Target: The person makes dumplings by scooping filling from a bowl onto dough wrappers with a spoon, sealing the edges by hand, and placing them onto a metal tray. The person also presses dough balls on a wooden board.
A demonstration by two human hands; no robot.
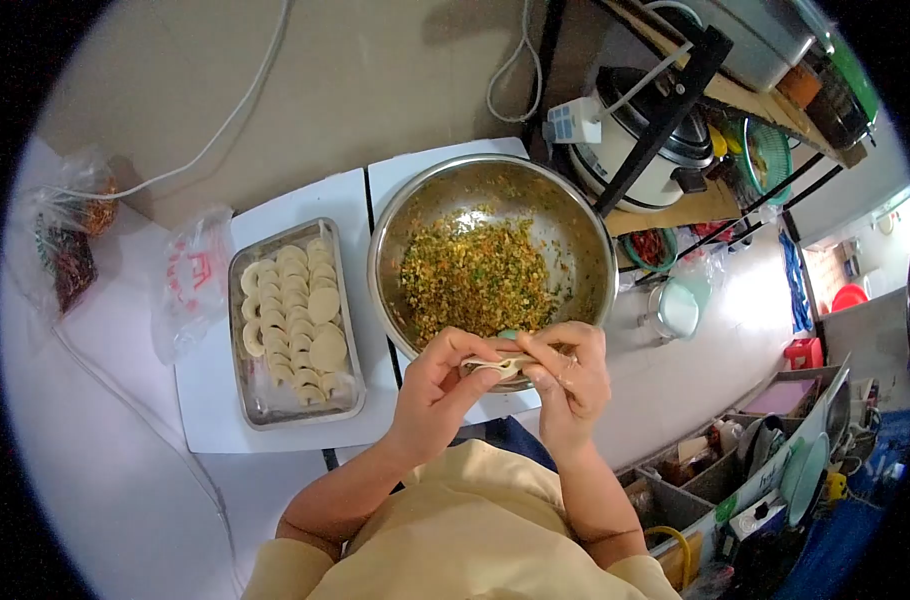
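Between my two hands is a folded dumpling, its wrapper edges partly apart at the top. My left hand pinches its left end between thumb and fingers. At the other end, my right hand grips the wrapper with thumb and forefinger. Both hands are over the near rim of a large steel bowl of chopped, mixed filling. Left of the bowl lies a metal tray with rows of folded dumplings and a few flat round wrappers along its right side.
A white table carries the tray and bowl. A plastic bag lies left of the tray. At the right, a rack holds a rice cooker and a power strip. Storage bins stand on the lower right.
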